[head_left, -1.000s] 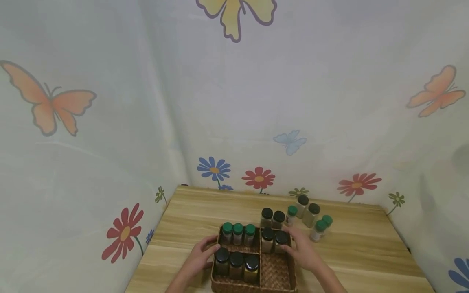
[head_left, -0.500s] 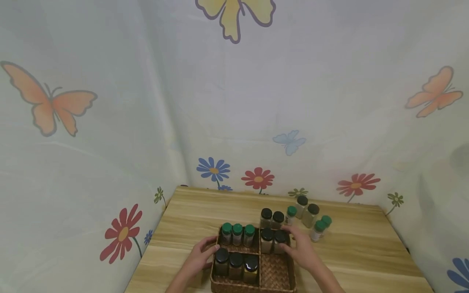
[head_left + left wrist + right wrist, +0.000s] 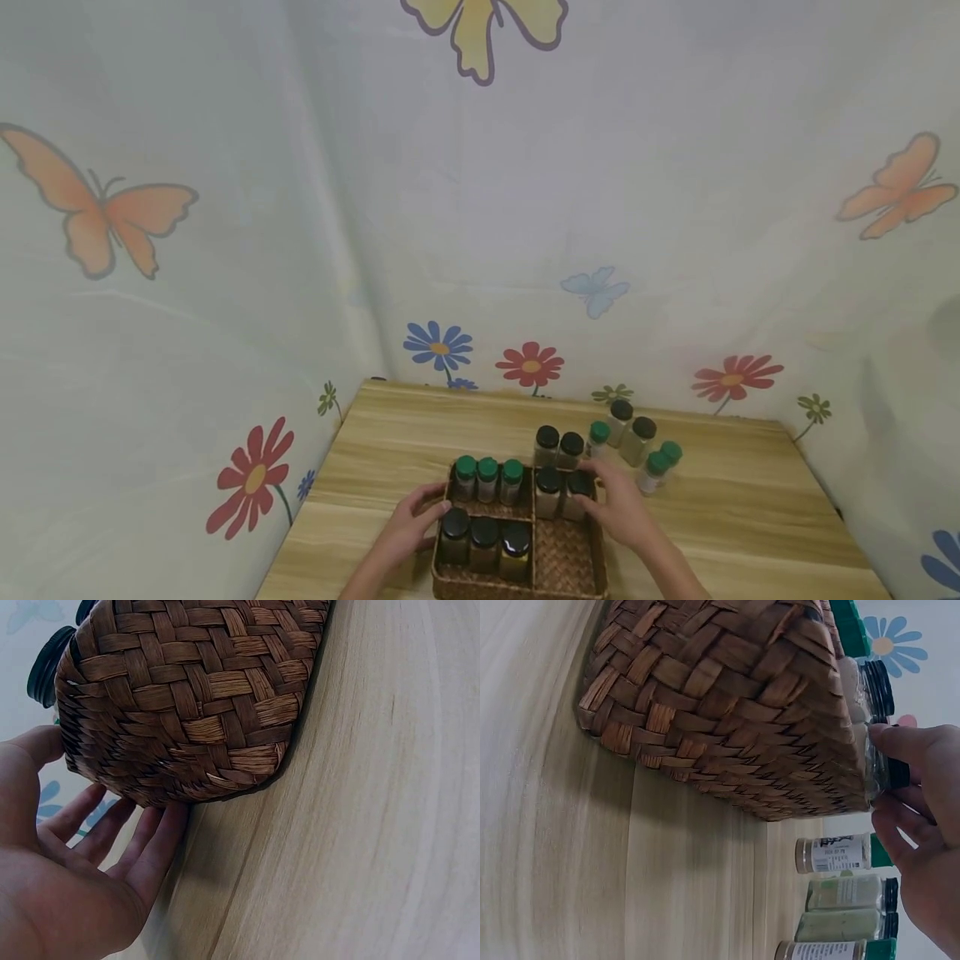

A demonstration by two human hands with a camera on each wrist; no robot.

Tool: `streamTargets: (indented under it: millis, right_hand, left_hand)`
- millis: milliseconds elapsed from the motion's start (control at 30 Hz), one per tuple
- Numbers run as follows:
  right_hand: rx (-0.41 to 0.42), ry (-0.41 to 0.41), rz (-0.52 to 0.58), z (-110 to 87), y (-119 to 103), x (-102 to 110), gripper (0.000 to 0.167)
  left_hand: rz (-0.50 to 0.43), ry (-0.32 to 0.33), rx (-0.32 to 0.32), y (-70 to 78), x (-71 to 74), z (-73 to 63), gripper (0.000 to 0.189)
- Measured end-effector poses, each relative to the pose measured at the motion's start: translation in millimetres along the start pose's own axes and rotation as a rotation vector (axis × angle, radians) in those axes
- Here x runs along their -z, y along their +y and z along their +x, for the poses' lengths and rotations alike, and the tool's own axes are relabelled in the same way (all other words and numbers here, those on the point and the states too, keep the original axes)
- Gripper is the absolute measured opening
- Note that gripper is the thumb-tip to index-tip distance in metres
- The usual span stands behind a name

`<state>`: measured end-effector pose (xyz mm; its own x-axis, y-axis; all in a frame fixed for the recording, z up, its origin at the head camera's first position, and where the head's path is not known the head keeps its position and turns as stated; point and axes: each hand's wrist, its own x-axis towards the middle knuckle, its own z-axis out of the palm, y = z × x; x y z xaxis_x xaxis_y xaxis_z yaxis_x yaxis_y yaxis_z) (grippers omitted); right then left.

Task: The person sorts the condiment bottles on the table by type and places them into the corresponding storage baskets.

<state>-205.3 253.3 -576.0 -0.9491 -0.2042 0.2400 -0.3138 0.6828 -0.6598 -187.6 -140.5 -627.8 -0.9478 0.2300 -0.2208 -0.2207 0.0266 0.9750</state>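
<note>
A woven brown basket point(image 3: 483, 587) with compartments stands on the wooden table. My left hand point(image 3: 407, 523) holds its left side, fingers on the outer wall and thumb at the rim; the left wrist view shows these fingers point(image 3: 161, 847) against the weave. In the back right compartment stand two black-lidded spice jars. My right hand point(image 3: 624, 510) pinches the right-hand jar point(image 3: 576, 502) between thumb and fingers, near its lid; the other jar point(image 3: 547, 498) stands beside it. Three green-lidded jars point(image 3: 487, 482) fill the back left, and three larger black-lidded jars point(image 3: 484, 546) the front left.
Behind the basket stand two black-lidded jars point(image 3: 547, 447) and a green-lidded jar point(image 3: 598, 437). Farther right are two more black-lidded jars point(image 3: 637, 448) and two green-lidded ones point(image 3: 654, 475). The front right compartment point(image 3: 564, 560) shows its woven floor. A printed cloth point(image 3: 465, 250) hangs behind.
The jar in my right hand has shifted very slightly right, away from its neighbour. My left hand and the basket have stayed in place.
</note>
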Motion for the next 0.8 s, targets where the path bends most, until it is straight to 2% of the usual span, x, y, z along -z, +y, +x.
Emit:
streamTargets:
  millis: [167,400,633,800]
  right_hand:
    - [0.045,0.020,-0.017,-1.3,-3.9,-1.8,0.044]
    - [0.126,0.053,-0.105,0.5,-5.6,-3.9,0.045]
    - [0.138,0.051,-0.135,0.0,-6.2,-2.5,0.045]
    - [0.106,0.029,-0.120,-1.3,-6.3,-0.3,0.044]
  left_hand:
    - [0.010,0.004,0.005,-0.5,-1.2,-0.3,0.057]
    - [0.005,0.015,-0.004,2.0,0.1,-1.5,0.057]
    - [0.004,0.002,-0.010,2.1,1.0,-0.6,0.058]
    - [0.000,0.009,-0.005,2.3,-1.5,-0.3,0.056]
